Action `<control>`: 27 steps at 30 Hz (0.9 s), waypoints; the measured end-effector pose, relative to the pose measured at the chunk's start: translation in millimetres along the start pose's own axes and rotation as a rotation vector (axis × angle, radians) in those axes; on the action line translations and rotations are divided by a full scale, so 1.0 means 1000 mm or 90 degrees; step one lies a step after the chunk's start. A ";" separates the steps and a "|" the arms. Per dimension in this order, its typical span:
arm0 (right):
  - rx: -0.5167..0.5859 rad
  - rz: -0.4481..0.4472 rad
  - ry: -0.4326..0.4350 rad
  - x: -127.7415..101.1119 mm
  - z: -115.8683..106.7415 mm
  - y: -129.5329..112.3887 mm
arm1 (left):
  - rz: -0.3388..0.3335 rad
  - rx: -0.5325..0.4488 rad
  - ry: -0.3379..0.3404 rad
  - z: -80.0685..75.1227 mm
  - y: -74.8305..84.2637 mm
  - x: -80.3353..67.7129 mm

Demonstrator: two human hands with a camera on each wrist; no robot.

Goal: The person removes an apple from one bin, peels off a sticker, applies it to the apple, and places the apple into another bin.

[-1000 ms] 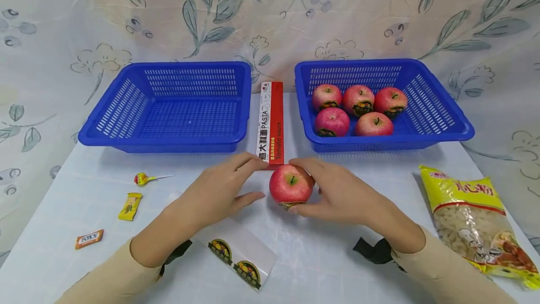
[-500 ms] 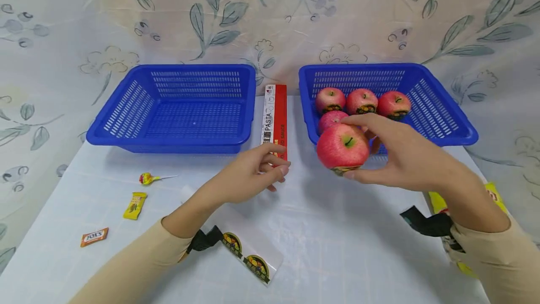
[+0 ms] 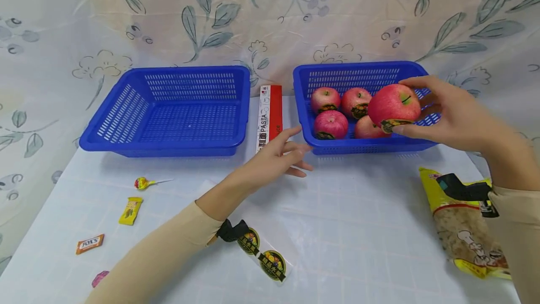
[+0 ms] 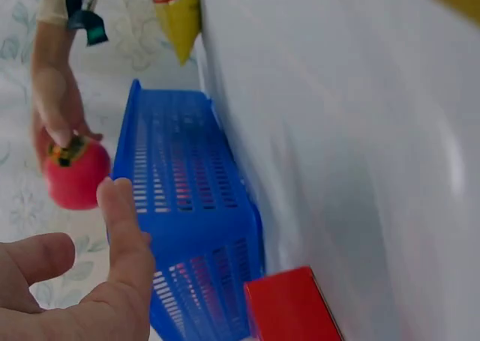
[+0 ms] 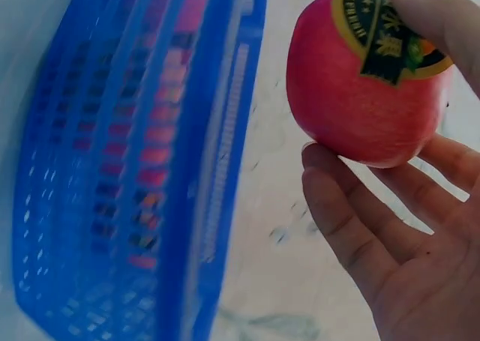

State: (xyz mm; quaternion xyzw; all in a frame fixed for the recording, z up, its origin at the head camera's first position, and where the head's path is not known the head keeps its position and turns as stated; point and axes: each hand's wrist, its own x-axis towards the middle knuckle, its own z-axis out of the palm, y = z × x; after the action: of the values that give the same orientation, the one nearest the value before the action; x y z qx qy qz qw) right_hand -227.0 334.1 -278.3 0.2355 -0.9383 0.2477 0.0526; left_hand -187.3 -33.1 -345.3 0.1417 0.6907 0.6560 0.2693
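Over the tabletop (image 3: 337,210), an apple (image 3: 394,105) is held clamped in the right hand's (image 3: 453,114) fingers above the right basket's (image 3: 426,145) empty corner at 3 o'clock of the four apples (image 3: 341,111) inside, while the left hand (image 3: 274,161), fingers loosely apart, is kept nearer the pasta box (image 3: 269,116).

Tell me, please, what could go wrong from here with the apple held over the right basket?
The right hand holds the apple by its fingertips above the right basket; a loose hold could let it drop and bruise the apples already inside. With those fruits filling the left part, it may roll on landing. The sleeve hangs close over the yellow noodle bag and might drag it.
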 end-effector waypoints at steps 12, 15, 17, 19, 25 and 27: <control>0.047 0.138 -0.097 0.006 -0.003 0.075 | 0.001 -0.009 0.010 0.005 0.003 0.003; 0.045 0.159 -0.151 0.009 -0.004 0.083 | 0.001 -0.008 0.009 0.005 0.003 0.003; 0.038 0.167 -0.180 0.010 -0.004 0.087 | 0.002 -0.007 0.009 0.004 0.003 0.003; 0.028 0.172 -0.203 0.012 -0.004 0.091 | 0.003 -0.008 0.008 0.004 0.003 0.003; 0.000 0.197 -0.281 0.018 -0.003 0.099 | 0.002 -0.012 0.000 0.003 0.002 0.003; -0.006 0.206 -0.301 0.021 -0.002 0.100 | -0.001 -0.010 -0.005 0.003 0.002 0.003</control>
State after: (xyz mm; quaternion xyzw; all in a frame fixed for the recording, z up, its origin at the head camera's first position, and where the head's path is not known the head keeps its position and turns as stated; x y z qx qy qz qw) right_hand -292.1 402.8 -316.4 0.1341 -0.9510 0.1863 -0.2069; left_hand -188.4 -29.2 -343.4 0.1415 0.6848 0.6604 0.2737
